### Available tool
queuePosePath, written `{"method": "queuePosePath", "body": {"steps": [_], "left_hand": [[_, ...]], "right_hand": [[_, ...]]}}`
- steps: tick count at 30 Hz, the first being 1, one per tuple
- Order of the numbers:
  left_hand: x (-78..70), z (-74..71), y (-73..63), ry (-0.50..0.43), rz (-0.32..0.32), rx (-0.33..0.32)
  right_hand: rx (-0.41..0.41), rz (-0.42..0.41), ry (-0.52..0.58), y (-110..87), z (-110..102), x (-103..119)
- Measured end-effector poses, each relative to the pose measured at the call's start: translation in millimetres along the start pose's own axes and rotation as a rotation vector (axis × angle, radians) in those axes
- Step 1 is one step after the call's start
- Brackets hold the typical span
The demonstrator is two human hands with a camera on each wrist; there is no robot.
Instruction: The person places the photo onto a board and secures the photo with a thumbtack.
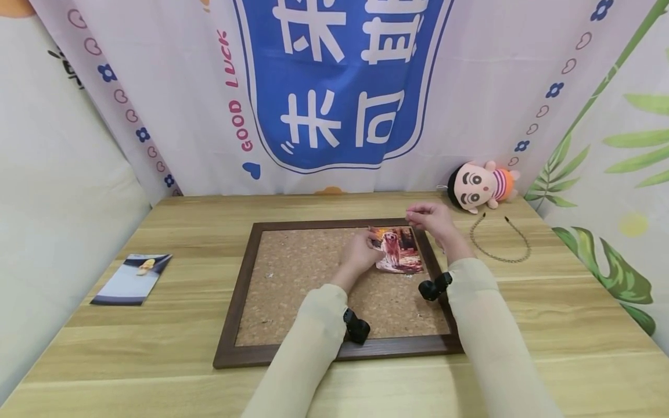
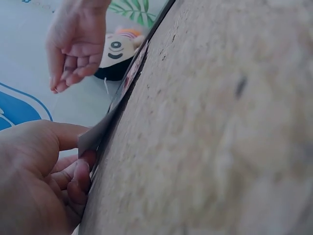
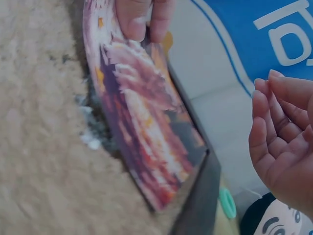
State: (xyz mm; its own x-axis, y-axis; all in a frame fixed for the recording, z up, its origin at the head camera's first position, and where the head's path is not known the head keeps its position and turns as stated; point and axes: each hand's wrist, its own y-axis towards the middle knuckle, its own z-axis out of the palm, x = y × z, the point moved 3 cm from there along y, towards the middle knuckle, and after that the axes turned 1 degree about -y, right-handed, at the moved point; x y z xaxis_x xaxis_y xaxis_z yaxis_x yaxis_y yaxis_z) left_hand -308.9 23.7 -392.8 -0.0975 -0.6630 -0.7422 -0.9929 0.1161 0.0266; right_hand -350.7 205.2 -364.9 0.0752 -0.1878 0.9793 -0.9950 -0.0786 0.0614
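Observation:
My left hand (image 1: 360, 252) pinches the left edge of a photo print of a golden dog (image 1: 393, 249). The print lies over the upper right corner of a brown-framed cork board (image 1: 308, 278). In the left wrist view, the held edge of the print (image 2: 98, 132) curls up off the cork between thumb and fingers. My right hand (image 1: 431, 220) is raised near the board's upper right corner, apart from the print. Its thumb and forefinger meet at the tips (image 3: 270, 77) on a tiny pale thing, too small to make out; the other fingers curl loosely.
A second print (image 1: 133, 280) lies on the table left of the board. At the back right lie a plush doll (image 1: 483, 187) and a chain with dark ends (image 1: 502, 259). Small white bits (image 1: 270, 274) dot the cork. A mint-green ring-shaped thing (image 3: 227, 203) shows beside the frame.

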Motion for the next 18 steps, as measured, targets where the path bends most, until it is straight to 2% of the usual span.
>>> {"method": "queuePosePath", "body": {"steps": [4, 6, 13, 18], "left_hand": [[0.5, -0.2, -1.1, 0.051, 0.005, -0.008], [1.3, -0.1, -0.8, 0.065, 0.015, -0.014], [3.3, 0.6, 1.3, 0.119, 0.053, -0.02], [2.6, 1.4, 1.8, 0.158, 0.069, -0.012]], "right_hand": [[-0.006, 0.038, -0.062, 3.2, 4, -8], [-0.037, 0.073, -0.118, 0.0, 9, -5], [-0.052, 0.117, -0.078, 5.5, 24, -20], [-0.077, 0.069, -0.055, 9.1, 33, -28]]}}
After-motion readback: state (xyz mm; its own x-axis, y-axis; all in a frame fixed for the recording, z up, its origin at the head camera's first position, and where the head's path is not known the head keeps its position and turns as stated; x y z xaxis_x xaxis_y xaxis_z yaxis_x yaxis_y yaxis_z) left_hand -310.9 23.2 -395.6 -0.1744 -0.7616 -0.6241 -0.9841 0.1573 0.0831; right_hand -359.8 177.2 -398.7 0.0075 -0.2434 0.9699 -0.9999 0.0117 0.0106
